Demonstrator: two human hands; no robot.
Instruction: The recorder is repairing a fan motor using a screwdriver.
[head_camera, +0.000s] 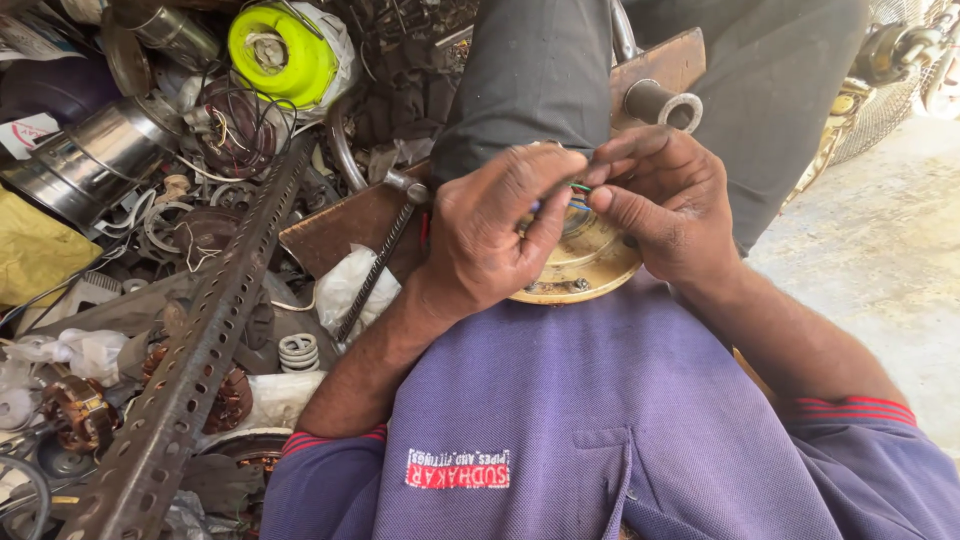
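While both hands met over the lap, the left hand (495, 235) was curled with its fingers bent inward, thumb and forefinger pinched on a small bundle of thin coloured wires (578, 193), green and blue strands showing between the knuckles. The right hand (665, 205) came in from the opposite side, its thumb and forefinger closed on the same wires, fingertips nearly touching those of the left. Directly beneath the two hands sat a round, cream-yellow metal motor cover (590, 265), its lower rim visible below the left palm, resting against the purple shirt (600, 400) and the dark grey trousers (540, 70). The wires rose from the middle of this disc; their exact root was hidden by the fingers. Behind the hands lay a brown wooden board (340, 230) across the lap, with a short grey pipe stub (665, 105) standing near its far edge. A hammer with a ribbed, twisted shaft (385, 255) rested on the board, just left of the left wrist, near a crumpled white plastic bag (350, 285). A long perforated steel angle bar (200, 350) ran diagonally across the left side, over a heap of scrap: copper-wound motor cores (75, 410), a small spring (298, 352), steel vessels (90, 160) and a yellow-green spool (280, 50). Bare concrete floor (880, 260) showed at right.
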